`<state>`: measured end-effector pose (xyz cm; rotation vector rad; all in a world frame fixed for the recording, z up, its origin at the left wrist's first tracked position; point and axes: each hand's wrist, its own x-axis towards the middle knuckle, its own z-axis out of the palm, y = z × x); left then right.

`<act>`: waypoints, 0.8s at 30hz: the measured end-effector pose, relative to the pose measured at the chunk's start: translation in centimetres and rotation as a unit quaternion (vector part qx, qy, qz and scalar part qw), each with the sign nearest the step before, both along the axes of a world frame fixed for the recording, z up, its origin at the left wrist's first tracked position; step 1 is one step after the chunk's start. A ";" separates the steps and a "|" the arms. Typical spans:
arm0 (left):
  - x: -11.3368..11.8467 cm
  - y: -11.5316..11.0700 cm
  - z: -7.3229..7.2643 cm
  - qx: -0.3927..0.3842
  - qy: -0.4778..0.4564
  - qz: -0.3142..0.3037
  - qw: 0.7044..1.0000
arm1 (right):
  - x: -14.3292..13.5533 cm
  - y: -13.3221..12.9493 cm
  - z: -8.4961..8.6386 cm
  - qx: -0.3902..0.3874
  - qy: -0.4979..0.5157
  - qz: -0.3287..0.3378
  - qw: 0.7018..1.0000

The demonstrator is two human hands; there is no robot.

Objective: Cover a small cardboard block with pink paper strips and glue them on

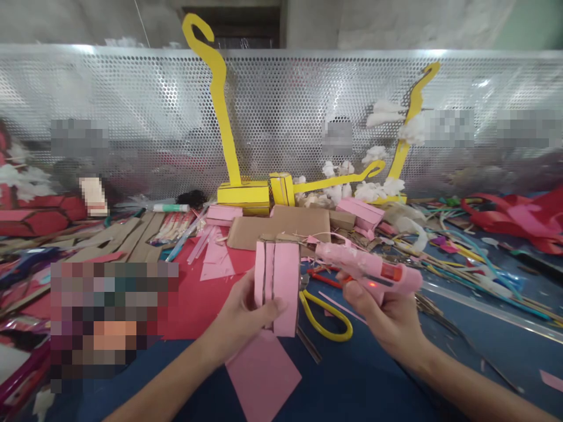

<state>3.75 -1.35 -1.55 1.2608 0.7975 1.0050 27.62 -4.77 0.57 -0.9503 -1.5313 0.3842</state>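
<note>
My left hand [255, 310] is closed around a pink box [285, 287] of paper-covered cardboard, held upright with its brown edges showing. A pink hot glue gun [369, 266] with a small red light is gripped in my right hand [387, 316], its nozzle pointing left toward the top of the box. The nozzle looks apart from the box. Below the box lies a square of pink paper [266, 378] on the blue surface. Scissors with yellow handles [328, 319] rest between my two hands, partly behind the box.
Yellow cardboard pieces with hooked stems [226, 129] stand against a perforated metal panel [285, 105]. Brown cardboard [299, 223], red paper [193, 310] and cardboard strips [136, 240] lie ahead and left. Thin sticks and red ribbon [519, 220] clutter the right side.
</note>
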 end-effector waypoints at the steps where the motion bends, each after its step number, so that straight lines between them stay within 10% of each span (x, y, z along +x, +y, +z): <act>1: 0.0 0.0 0.0 0.016 0.007 0.003 1.000 | 0.0 0.0 -0.1 0.000 0.007 0.004 1.000; 24: 0.1 -0.2 0.2 0.120 0.044 0.038 0.991 | 0.6 -0.3 -0.5 0.039 -0.031 0.060 0.997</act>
